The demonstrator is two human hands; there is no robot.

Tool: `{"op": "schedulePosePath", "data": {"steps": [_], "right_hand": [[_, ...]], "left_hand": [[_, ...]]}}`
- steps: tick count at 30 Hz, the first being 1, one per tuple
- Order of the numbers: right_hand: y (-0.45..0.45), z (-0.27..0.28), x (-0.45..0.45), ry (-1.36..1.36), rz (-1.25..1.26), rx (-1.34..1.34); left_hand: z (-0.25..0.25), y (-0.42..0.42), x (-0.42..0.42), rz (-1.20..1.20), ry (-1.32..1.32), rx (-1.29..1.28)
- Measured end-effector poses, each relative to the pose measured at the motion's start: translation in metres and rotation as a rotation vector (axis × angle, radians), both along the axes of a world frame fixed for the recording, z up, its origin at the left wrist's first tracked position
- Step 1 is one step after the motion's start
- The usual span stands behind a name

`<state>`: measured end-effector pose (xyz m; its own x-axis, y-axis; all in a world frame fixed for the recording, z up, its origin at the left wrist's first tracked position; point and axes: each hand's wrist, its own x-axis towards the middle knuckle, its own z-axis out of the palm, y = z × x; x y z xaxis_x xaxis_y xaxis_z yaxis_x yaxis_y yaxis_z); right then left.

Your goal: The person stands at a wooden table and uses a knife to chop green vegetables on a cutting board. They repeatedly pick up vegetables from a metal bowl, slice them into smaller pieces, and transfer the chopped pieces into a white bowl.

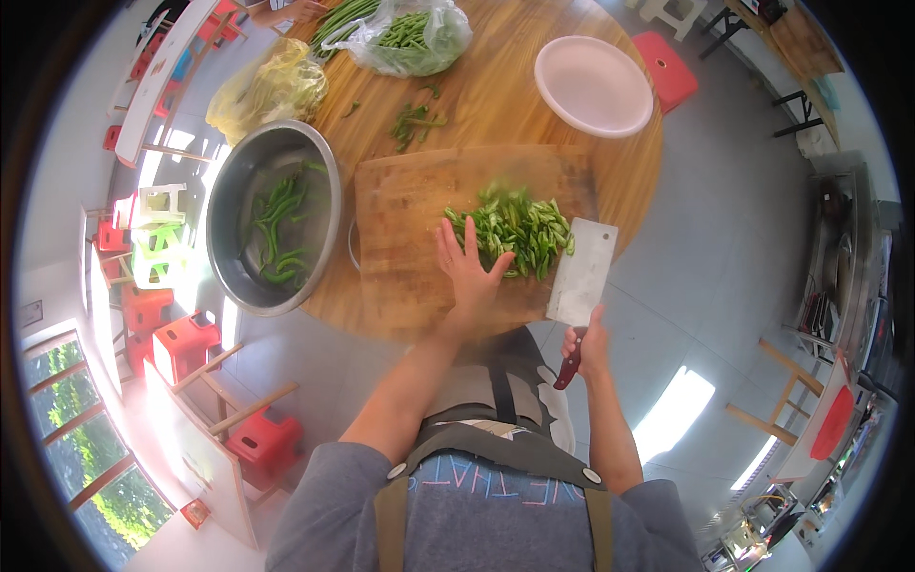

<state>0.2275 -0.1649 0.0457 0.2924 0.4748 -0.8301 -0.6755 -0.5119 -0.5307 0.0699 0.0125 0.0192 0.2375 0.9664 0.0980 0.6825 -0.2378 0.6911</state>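
Observation:
Sliced green chili peppers (525, 229) lie in a pile on the right part of a wooden cutting board (407, 214). My left hand (468, 264) rests with spread fingers at the pile's left edge, palm down. A cleaver (582, 272) with a dark red handle is in my right hand (590, 343), its broad blade lying flat-side up at the board's right edge, against the pile. Left of the board stands a metal basin (332, 214) holding several whole green peppers (275, 214). Pepper stems and scraps (414, 125) lie on the table behind the board.
The round wooden table (493, 86) also bears a pale pink plastic basin (593, 86), a clear bag of green beans (407, 36) and a yellowish plastic bag (271, 86). Another person's hand (304, 11) shows at the far left. A red stool (665, 71) stands beyond the table's right side.

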Motion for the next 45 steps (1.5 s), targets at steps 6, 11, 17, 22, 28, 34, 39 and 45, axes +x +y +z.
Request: {"op": "schedulePosePath", "data": {"steps": [6, 11, 17, 22, 28, 34, 39, 45], "right_hand": [[0.026, -0.013, -0.053, 0.132, 0.004, 0.111], [0.043, -0.028, -0.092, 0.233, 0.028, 0.178], [0.052, -0.016, -0.114, 0.252, 0.023, 0.209], [0.050, 0.004, -0.128, 0.197, 0.067, 0.167], [0.048, 0.031, -0.124, 0.187, 0.115, 0.201], [0.060, 0.050, -0.086, 0.230, 0.076, 0.225], [0.092, 0.073, -0.009, 0.181, 0.055, 0.314], [0.164, 0.112, 0.099, 0.081, 0.003, 0.352]], "left_hand": [[0.002, 0.004, 0.014, -0.126, 0.172, 0.149], [0.003, 0.006, 0.021, -0.139, 0.114, 0.165], [0.005, 0.013, -0.001, -0.200, -0.001, 0.153], [0.024, 0.013, -0.015, -0.231, -0.123, 0.136], [0.045, 0.011, -0.014, -0.212, -0.155, 0.190], [0.079, 0.025, 0.029, -0.224, -0.166, 0.247], [0.123, 0.059, 0.109, -0.231, -0.173, 0.349], [0.131, 0.130, 0.227, -0.235, -0.347, 0.389]]}}
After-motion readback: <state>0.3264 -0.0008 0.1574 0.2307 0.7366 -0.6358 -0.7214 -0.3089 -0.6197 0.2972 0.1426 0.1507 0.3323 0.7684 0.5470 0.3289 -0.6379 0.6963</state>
